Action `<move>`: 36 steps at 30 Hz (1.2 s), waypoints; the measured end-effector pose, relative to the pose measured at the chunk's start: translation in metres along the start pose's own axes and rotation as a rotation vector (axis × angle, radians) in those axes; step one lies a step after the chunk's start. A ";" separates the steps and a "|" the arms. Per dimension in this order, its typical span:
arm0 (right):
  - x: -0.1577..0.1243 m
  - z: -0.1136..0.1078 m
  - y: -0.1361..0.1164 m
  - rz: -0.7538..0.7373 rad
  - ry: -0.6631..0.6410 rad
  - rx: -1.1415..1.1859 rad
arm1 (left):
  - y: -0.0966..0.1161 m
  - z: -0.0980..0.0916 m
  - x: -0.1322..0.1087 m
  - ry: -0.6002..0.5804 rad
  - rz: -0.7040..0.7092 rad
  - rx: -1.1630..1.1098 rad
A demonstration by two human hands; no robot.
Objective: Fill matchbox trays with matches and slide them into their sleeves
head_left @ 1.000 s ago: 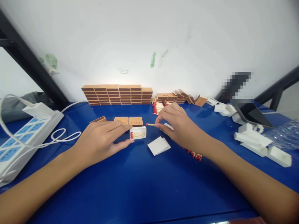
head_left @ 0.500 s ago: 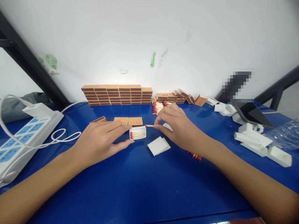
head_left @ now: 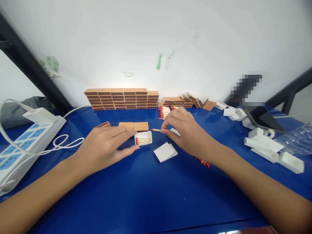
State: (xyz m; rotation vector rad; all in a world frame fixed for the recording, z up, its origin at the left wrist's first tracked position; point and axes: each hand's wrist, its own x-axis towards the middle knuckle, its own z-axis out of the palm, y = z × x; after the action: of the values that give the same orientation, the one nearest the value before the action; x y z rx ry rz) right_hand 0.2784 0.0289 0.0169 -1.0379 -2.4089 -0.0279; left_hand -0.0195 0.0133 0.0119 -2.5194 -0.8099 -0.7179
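A small white matchbox tray holding a few red-tipped matches lies on the blue table. My left hand steadies it, forefinger along its far edge and thumb at its near corner. My right hand pinches a single match between thumb and fingertips, red head pointing left, just right of the tray and slightly above it. Loose matches lie partly hidden under my right wrist.
Several brown matchbox sleeves lie behind the tray; a wall of stacked matchboxes stands at the back beside a match pile. Flat white card pieces sit centre, white trays right, a power strip with cable left.
The right hand's match has shifted only slightly near the tray. The left hand has stayed on the tray.
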 end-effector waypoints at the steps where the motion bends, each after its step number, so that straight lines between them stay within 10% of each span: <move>1: 0.000 0.000 0.000 -0.001 0.000 -0.002 | 0.000 0.000 0.000 -0.004 -0.004 -0.003; 19: -0.001 0.000 0.001 0.004 0.094 0.002 | 0.000 0.001 0.000 0.004 0.013 0.028; 36: 0.000 0.019 -0.033 -0.290 0.158 -0.258 | 0.010 -0.003 0.004 0.058 0.081 -0.050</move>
State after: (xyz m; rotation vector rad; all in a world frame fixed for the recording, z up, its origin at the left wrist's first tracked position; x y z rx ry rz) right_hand 0.2468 0.0100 0.0061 -0.7500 -2.4307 -0.5131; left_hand -0.0121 0.0060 0.0147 -2.5467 -0.6745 -0.7900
